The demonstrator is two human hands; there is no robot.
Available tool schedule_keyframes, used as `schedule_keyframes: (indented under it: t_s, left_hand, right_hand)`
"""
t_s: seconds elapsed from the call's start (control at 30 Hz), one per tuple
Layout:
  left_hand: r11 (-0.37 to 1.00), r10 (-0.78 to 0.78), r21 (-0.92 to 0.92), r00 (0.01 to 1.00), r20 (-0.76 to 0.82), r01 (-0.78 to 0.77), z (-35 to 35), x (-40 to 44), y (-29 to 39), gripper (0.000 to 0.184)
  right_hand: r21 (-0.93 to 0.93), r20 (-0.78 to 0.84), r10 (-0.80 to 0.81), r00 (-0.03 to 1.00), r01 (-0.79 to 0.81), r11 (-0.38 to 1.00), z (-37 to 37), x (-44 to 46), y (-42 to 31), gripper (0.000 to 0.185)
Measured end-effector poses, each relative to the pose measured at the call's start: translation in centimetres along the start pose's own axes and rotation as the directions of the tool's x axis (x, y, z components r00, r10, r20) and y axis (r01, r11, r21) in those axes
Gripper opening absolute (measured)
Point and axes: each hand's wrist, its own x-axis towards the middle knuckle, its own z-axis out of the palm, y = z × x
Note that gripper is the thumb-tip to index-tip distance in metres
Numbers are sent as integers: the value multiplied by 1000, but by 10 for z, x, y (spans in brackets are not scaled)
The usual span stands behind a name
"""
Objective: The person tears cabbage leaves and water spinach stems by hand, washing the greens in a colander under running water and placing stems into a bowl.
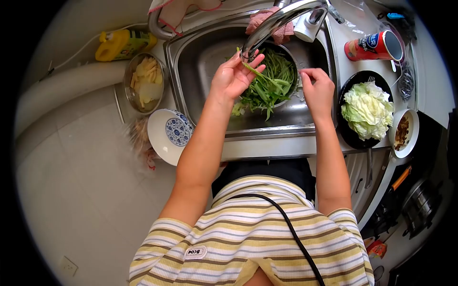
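My left hand is palm up under the faucet, its fingers bent around a leafy green stem. The faucet tip partly covers those fingers. Below and beside it, a pile of leafy greens fills a round bowl in the metal sink, with some leaves hanging over the near side. To the right of the bowl is my right hand, thumb and forefinger close together in a pinch. Whatever those fingertips hold is too small to make out.
The faucet arches over the sink. Right of it are a black pan with a lettuce, a white bowl and a red canister. At left stand a bowl of sliced food, a patterned bowl and a yellow bottle.
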Motion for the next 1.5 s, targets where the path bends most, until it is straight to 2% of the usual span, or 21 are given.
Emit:
schedule_keyframes:
  t_s: [0.1,0.23,0.33,0.4,0.57,0.7,0.73,0.77,0.83,0.87,0.97,1.0,1.03,1.07,1.13,1.2,1.27,1.33,1.37,1.43,1.5]
  left_hand:
    - [1000,-12,21,999,33,12,4,0,-1,22]
    - [997,-16,72,999,45,12,-1,-1,0,21]
    - [979,61,196,998,0,-60,-2,-8,2,19]
    - [965,98,247,994,-44,-84,1,-12,4,17]
    - [845,37,534,996,-79,11,-4,-19,14,19]
    - [693,-125,686,974,-187,221,5,-20,13,19]
    - [693,-125,687,974,-187,221,3,-16,17,19]
    - [664,-151,707,970,-189,242,1,-12,19,19]
    - [631,-178,726,962,-206,272,0,-9,14,18]
    - [635,-184,720,960,-211,280,0,-7,18,17]
    - [761,-169,607,973,-155,229,1,-7,20,17]
    - [879,-156,436,980,-123,195,0,-5,20,16]
    - [957,-139,244,986,-92,158,-1,-2,18,16]
    - [955,-147,245,985,-88,164,-5,3,15,16]
    - [967,-210,-105,961,180,231,-8,17,11,16]
    - [944,-251,-145,930,268,297,-4,31,5,14]
    - [944,-148,-198,872,466,265,3,41,-3,15]
    - [942,-132,-225,893,430,248,22,37,-2,17]
    - [973,-53,-204,963,263,109,28,35,0,19]
    - [986,108,-118,988,-114,-121,40,35,7,22]
    - [977,180,-101,980,-82,-188,28,38,19,22]
  right_hand:
    - [402,306,-76,949,-57,914,26,20,-36,13]
    - [357,356,-176,918,40,933,57,25,-41,11]
    - [414,430,-63,900,-135,900,71,23,-38,11]
    - [566,618,124,776,-549,615,74,23,-37,11]
    - [563,679,118,724,-618,548,73,26,-29,9]
    - [517,624,155,765,-554,652,64,31,-26,9]
    - [310,493,59,868,-239,920,60,32,-32,8]
    - [4,392,-94,915,100,995,56,32,-34,9]
    - [-98,265,-168,950,200,975,47,31,-27,9]
    - [-210,144,-263,954,289,934,42,31,-22,10]
    - [-244,121,-64,991,93,965,10,22,7,11]
    - [-342,189,-65,980,128,931,6,12,35,6]
    - [-460,365,108,925,78,885,0,0,54,10]
    - [-465,358,114,927,72,882,3,-22,74,10]
    - [-593,287,-54,956,222,774,10,-52,97,20]
    - [-524,248,-39,968,168,835,8,-53,93,21]
    - [-447,206,-15,978,108,888,6,-47,84,23]
    - [-240,175,33,984,11,971,3,-37,85,22]
    - [-242,172,31,985,12,970,2,-36,86,22]
    - [0,277,385,880,-401,916,3,-31,85,16]
    - [84,316,481,818,-529,845,2,-29,80,15]
